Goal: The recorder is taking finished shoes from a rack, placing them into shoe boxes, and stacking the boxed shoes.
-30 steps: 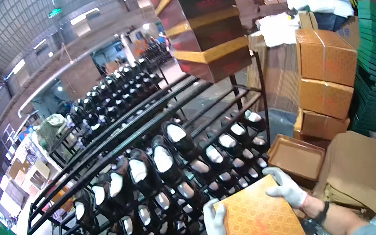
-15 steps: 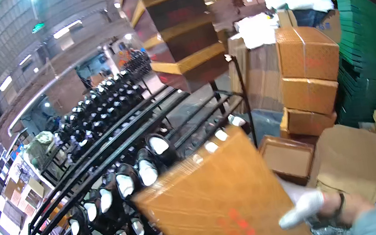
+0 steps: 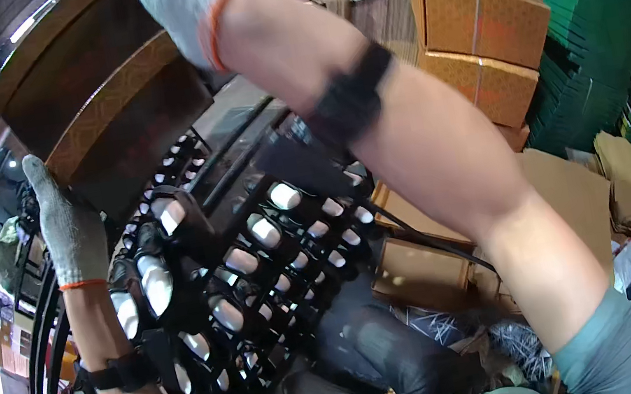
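Stacked cardboard boxes (image 3: 144, 121), with brown patterned lids and dark sides, fill the upper left. My left hand (image 3: 72, 225), in a light knit glove with an orange cuff, is raised beside their lower left side. Its thumb points up and the hand looks flat; whether it touches the cardboard I cannot tell. Across the view reaches my right arm, its gloved right hand (image 3: 188, 9) next to the right side of the stack. The top edge of the picture cuts off that hand's fingers. Below the boxes, dark shoes (image 3: 154, 282) with white insides stand in rows.
A black metal rack (image 3: 228, 149) carries the shoes. At the right are tied brown cartons (image 3: 483, 77), green stacked cardboard (image 3: 586, 43) and flat brown cardboard (image 3: 569, 188). An open carton (image 3: 420, 271) lies low beside my legs, near crumpled clear plastic (image 3: 520, 346).
The brown box held low by my right hand is gone from the front. Both hands are now up by the stack, which appears closer and further left. My view has tilted down.
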The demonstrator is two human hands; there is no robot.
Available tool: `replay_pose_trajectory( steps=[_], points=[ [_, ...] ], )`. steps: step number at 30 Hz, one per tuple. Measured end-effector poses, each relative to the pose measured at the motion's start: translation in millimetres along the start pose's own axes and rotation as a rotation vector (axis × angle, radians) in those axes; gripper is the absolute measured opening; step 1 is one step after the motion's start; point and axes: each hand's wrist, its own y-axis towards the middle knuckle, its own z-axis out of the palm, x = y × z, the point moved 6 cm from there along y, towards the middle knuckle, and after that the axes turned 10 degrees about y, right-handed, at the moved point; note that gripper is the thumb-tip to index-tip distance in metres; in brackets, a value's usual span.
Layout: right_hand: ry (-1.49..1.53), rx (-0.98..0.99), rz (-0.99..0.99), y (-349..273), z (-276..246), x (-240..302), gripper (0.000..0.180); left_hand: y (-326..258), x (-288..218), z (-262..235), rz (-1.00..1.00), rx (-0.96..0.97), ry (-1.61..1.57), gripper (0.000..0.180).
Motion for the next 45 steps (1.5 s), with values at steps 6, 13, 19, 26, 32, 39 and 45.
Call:
replay_pose_trajectory(
  steps=[6,13,19,26,32,39,45],
  points=[
    [0.252,0.101,0.638,-399,-154,42,0.045,-62,14,-11,0.31,-0.202,0.414,0.059],
    [-0.721,0.975,1.084,-773,-251,-69,0.037,-295,-153,99,0.228,0.605,-0.431,0.037],
    [-0.656,0.513,0.991,-714,-253,-49,0.019,-369,-191,249,0.399,1.114,-0.619,0.027],
    [-0.715,0.415,1.738,-943,-381,144,0.019,-525,-211,435,0.636,1.632,-0.757,0.049],
    [-0.489,0.039,2.18,-1049,-415,125,0.029,-652,-238,490,0.981,1.857,-0.526,0.103],
    [-0.06,-0.517,2.55,-1114,-397,131,0.042,-683,-242,487,1.068,1.642,-0.482,0.101],
    [0.433,-0.999,2.597,-1114,-344,119,0.052,-656,-251,472,1.066,1.655,-0.353,0.099]
  ],
)
